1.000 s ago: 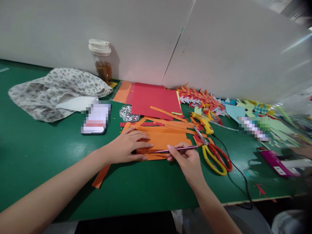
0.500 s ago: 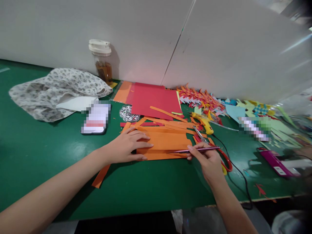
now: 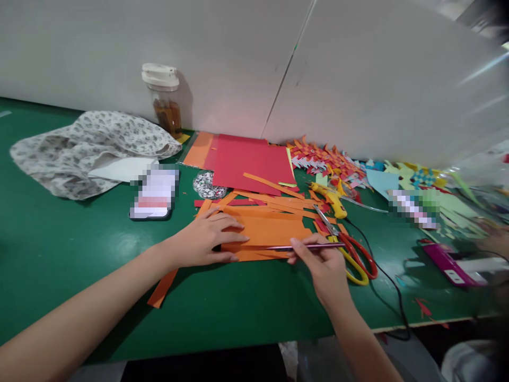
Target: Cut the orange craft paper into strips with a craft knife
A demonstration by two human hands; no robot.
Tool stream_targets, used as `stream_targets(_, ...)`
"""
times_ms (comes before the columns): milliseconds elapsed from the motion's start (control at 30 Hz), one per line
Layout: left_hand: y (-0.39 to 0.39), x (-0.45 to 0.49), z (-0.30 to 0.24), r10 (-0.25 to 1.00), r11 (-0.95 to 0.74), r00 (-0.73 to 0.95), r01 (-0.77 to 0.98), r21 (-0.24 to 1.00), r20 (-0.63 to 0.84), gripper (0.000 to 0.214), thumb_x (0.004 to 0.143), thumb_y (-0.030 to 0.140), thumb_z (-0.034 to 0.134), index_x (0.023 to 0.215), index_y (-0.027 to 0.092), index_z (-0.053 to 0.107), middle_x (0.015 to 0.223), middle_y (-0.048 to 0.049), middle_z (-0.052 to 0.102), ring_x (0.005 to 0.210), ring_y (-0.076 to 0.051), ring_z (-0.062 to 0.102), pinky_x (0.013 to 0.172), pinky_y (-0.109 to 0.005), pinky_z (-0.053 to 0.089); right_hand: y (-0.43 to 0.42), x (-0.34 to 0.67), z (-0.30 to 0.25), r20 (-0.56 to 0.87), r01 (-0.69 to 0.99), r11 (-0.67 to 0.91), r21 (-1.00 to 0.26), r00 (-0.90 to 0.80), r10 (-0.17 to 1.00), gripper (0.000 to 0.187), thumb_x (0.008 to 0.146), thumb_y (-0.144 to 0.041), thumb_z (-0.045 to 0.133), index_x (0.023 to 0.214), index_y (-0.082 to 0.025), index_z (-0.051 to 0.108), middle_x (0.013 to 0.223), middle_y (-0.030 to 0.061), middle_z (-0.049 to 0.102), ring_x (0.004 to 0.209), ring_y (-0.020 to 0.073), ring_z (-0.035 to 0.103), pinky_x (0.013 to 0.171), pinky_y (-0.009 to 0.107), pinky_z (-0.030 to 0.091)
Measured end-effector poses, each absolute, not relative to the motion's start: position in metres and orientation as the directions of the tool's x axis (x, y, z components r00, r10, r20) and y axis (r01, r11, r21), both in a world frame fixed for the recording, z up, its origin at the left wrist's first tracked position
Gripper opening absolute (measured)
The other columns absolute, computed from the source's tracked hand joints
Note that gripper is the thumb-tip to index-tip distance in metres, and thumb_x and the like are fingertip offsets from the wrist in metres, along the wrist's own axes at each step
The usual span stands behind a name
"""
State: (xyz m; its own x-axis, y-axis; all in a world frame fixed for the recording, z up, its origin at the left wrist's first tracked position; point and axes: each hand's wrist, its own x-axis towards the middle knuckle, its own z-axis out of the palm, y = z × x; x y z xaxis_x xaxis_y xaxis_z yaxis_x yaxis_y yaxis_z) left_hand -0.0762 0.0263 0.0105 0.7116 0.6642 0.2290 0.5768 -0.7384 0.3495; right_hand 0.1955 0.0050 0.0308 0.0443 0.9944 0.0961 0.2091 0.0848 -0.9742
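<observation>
My left hand lies with fingers spread on the left part of an orange paper sheet. A long line, like a slit or fold, runs across the sheet near its front edge. My right hand pinches a slim, metallic-pink, pen-shaped tool held almost level. The tool's thin pointed end lies over that line and points left; its exact kind is unclear. Just beyond my right hand lie scissors with red and yellow handles. An orange strip sticks out under my left wrist.
Behind the sheet lie loose orange strips and red paper. A yellow glue gun trails a black cord on the right. Phone, cloth and cup stand left. A purple device lies far right.
My right hand has slid left along the sheet with the pink tool, showing more of the scissors' yellow handle. My left hand stays pressed on the paper.
</observation>
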Motion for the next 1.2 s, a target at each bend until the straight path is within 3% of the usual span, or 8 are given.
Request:
stream_targets(367,0.027,-0.076,0.01,0.627,-0.773,0.735,0.549,0.318,0.256,0.035,0.094,0.045,0.052,0.125,0.028,0.059,0.129,-0.007,0.059,0.121,-0.025,0.051,0.107,-0.045,0.027,0.004,0.171,0.034,0.009,0.233,0.016,-0.972,-0.032,0.999,0.033,0.071,-0.046,0.077,0.066,-0.019,0.059,0.056,0.0023,0.068,0.05,0.0149,0.066,0.052,0.025,0.054)
stream_targets(1033,0.027,-0.076,0.008,0.647,-0.756,0.723,0.568,0.325,0.242,0.036,0.093,0.046,0.055,0.125,0.03,0.059,0.129,-0.005,0.058,0.121,-0.024,0.051,0.108,-0.045,0.024,0.018,0.232,0.021,0.17,0.203,0.146,-0.968,0.107,0.98,0.025,0.071,-0.036,0.08,0.064,-0.019,0.063,0.052,-0.0019,0.063,0.046,0.0111,0.059,0.049,0.022,0.05)
stream_targets(1200,0.027,-0.076,0.009,0.654,-0.749,0.72,0.574,0.331,0.232,0.037,0.093,0.047,0.054,0.125,0.031,0.059,0.13,-0.0044,0.058,0.122,-0.024,0.05,0.107,-0.042,0.027,0.008,0.204,0.024,0.109,0.139,0.099,-0.985,0.066,0.992,0.027,0.071,-0.038,0.079,0.065,-0.019,0.06,0.054,-0.0012,0.065,0.046,0.0112,0.061,0.049,0.022,0.05)
